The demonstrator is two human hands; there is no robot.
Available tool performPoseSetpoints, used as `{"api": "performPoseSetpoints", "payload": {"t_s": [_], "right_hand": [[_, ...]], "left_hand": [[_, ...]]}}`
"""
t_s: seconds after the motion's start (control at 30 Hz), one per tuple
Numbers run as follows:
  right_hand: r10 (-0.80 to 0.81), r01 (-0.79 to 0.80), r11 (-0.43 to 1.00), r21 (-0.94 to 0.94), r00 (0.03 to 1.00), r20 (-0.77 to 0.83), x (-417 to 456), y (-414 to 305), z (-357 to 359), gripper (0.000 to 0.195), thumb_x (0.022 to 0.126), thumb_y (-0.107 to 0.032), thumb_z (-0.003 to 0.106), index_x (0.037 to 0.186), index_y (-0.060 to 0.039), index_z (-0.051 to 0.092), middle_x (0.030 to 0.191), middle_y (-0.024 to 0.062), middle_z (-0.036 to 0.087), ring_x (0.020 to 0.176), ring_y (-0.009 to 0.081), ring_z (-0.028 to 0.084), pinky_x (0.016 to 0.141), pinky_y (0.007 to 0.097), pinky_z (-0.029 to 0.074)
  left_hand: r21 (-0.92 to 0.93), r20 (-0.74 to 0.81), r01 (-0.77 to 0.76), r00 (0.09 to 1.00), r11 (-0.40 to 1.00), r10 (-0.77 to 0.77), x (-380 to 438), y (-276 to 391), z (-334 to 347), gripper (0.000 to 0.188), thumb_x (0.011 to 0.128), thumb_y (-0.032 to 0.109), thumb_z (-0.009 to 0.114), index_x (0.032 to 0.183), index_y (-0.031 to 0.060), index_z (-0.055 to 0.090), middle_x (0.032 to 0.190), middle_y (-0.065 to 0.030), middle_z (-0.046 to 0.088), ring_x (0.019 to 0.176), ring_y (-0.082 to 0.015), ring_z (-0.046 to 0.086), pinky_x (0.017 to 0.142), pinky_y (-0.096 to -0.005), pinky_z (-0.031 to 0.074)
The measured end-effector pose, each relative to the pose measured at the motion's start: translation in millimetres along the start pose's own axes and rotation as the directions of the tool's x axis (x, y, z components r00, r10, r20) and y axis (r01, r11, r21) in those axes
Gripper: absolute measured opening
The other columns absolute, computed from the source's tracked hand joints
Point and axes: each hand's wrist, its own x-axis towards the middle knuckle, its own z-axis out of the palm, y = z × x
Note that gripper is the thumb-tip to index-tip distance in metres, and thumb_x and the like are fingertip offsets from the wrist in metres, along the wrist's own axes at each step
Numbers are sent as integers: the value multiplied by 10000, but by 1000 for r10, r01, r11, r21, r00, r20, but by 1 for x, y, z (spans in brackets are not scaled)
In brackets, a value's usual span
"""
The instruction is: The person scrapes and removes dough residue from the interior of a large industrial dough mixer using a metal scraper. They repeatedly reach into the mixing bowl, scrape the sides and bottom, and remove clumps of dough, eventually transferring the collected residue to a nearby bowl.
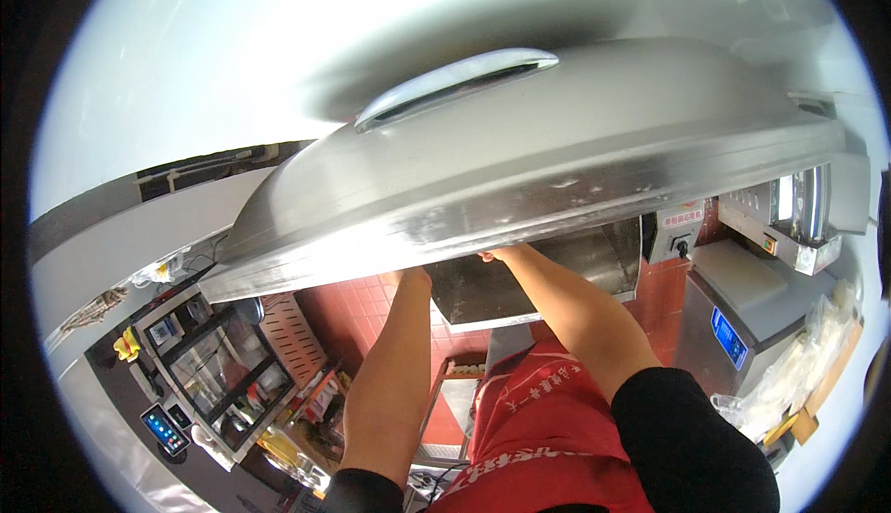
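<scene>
A large stainless-steel lid or door with a chrome handle spreads across the upper middle. My left hand reaches beneath its lower edge, so that only a bit near the wrist shows. My right hand also goes under this edge, a few curled fingers visible. Whatever either hand grips or touches is hidden by the steel. Just below the right hand lies a dark metal surface with a pale front rim. A red apron bearing writing covers my front.
On the right stand a control box with a black knob, a steel appliance with a blue display, and clear plastic bags. To the left are a glass-topped cabinet and a lit touchscreen. Red tiles show between.
</scene>
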Motion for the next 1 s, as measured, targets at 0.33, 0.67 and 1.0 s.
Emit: {"api": "performPoseSetpoints", "payload": {"t_s": [0.33, 0.67, 1.0], "right_hand": [[268, -270, 962, -25, 961, -68, 28, 16, 39, 112, 790, -58, 592, 758, 38, 638, 642, 183, 633, 499, 279, 634, 424, 354, 516], [169, 224, 147, -963, 954, 248, 13, -32, 41, 380, 720, -448, 731, 946, -143, 725, 898, 27, 690, 894, 247, 635, 823, 410, 418], [69, -197, 822, -534, 966, -250, 3, 11, 83, 597, 824, -146, 638, 1234, 141, 313, 953, 289, 622, 963, 348, 628, 766, 445, 533]], "left_hand": [[35, 22, -25, 999, 999, 24, -26, 16, 0, 475, 839, 378, 515, 992, -61, 611, 924, -182, 636, 775, -264, 580, 712, -418, 458], [217, 71, 22, 997, 976, -38, -45, 37, -5, 519, 898, 414, 504, 1076, -63, 603, 1013, -205, 640, 862, -297, 613, 778, -413, 478], [106, 75, 58, 995, 993, -66, -25, 22, -3, 489, 863, 390, 539, 1008, -70, 622, 980, -187, 640, 828, -279, 610, 741, -413, 481]]}}
